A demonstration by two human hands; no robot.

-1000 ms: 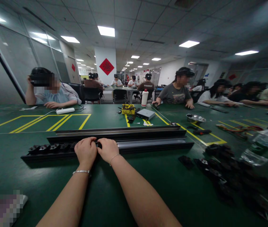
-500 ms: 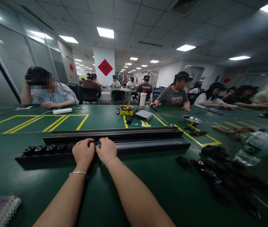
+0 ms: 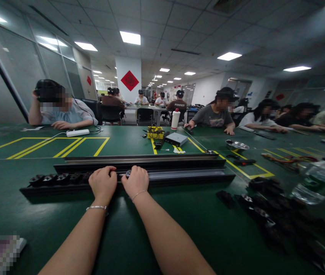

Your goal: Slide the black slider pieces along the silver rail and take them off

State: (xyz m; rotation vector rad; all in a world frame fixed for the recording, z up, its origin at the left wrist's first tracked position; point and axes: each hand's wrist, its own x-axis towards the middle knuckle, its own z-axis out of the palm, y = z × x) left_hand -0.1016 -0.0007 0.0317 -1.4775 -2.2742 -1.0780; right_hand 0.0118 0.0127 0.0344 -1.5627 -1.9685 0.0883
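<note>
A long black rail (image 3: 185,176) lies across the green table (image 3: 50,229) in front of me, with a second rail (image 3: 151,160) behind it. Several black socket modules (image 3: 56,178) sit in the near rail's left part. My left hand (image 3: 103,183) and my right hand (image 3: 136,181) rest side by side on the near rail, fingers curled over its channel. A small round-faced part (image 3: 127,173) shows at my right hand's fingertips. What my left fingers press is hidden.
A pile of loose black modules (image 3: 268,217) lies at the right, with clear plastic bags (image 3: 317,177) beyond. A metal bowl (image 3: 237,145), a yellow box (image 3: 155,132), a grey box (image 3: 176,139) and a white power strip (image 3: 78,133) stand farther back. Other people sit around the table.
My right hand has shifted slightly to the right along the rail, opening a small gap between the hands. The camera view has swayed a little.
</note>
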